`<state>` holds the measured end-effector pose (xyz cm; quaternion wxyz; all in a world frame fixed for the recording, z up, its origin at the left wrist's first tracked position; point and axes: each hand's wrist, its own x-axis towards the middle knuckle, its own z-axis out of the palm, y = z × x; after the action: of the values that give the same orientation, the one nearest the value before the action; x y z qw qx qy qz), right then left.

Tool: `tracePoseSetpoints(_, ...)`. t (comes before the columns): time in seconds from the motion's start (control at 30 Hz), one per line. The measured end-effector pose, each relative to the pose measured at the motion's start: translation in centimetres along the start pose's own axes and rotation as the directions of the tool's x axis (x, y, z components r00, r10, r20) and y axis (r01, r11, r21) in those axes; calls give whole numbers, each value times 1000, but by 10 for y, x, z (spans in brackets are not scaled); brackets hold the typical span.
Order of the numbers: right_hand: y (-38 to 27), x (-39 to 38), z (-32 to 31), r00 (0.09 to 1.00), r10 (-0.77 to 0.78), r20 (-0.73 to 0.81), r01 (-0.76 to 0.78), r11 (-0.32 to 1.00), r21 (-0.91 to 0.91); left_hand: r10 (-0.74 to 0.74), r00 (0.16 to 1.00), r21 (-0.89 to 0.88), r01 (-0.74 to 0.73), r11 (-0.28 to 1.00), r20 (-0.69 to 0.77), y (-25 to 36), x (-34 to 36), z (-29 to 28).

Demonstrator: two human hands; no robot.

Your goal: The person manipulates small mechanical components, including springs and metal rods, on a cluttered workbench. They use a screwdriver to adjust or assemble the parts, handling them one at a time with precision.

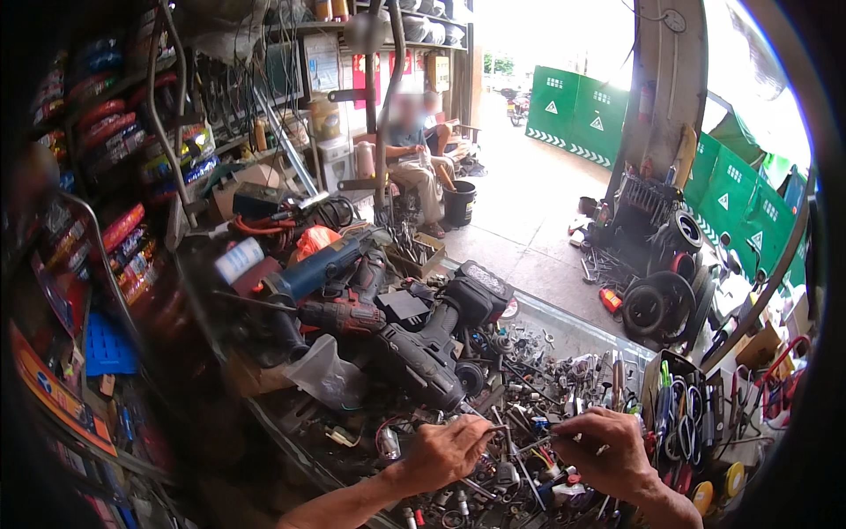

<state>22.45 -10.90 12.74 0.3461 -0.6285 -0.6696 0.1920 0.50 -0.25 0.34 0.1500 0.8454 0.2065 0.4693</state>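
My left hand (pixel 448 451) is closed in a pinch above a heap of small metal parts (pixel 529 397). A thin dark piece shows at its fingertips, too small to name. To its right my right hand (pixel 608 450) is also closed, fingers curled down. A thin metal piece (pixel 536 443) runs from its fingertips toward the left; its kind is unclear. Between the hands a slim metal rod (pixel 527 472) slants over the heap. Beyond my left hand lies a black cordless power tool (pixel 423 361), its bit end close to that hand.
A red-and-black drill (pixel 344 313), a blue grinder (pixel 317 269) and a clear plastic bag (pixel 328 375) crowd the left side. Scissors and pliers (pixel 683 414) stand at right. Beyond the glass counter (pixel 564 322), a person (pixel 410 159) sits by a black bucket (pixel 459 204); tyres (pixel 656 304) lie at right.
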Motion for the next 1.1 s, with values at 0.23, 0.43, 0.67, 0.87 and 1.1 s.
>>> tracePoseSetpoints(0.23,-1,-56,27,873,304,-380,-192,933,304,162,971,-52,-155,987,174,34,12,8)
tracePoseSetpoints(0.43,17,-86,58,823,249,-511,-87,943,320,153,956,-333,-64,941,249,51,11,48)
tracePoseSetpoints(0.67,19,-86,70,843,222,-490,-115,964,239,123,967,-334,-43,942,221,48,-8,58)
tracePoseSetpoints(0.87,19,-91,76,858,149,-491,-112,988,105,197,978,-328,-165,930,67,52,5,41)
tracePoseSetpoints(1.1,20,-97,89,815,141,-561,-92,989,116,288,950,-354,-230,907,122,38,-14,51)
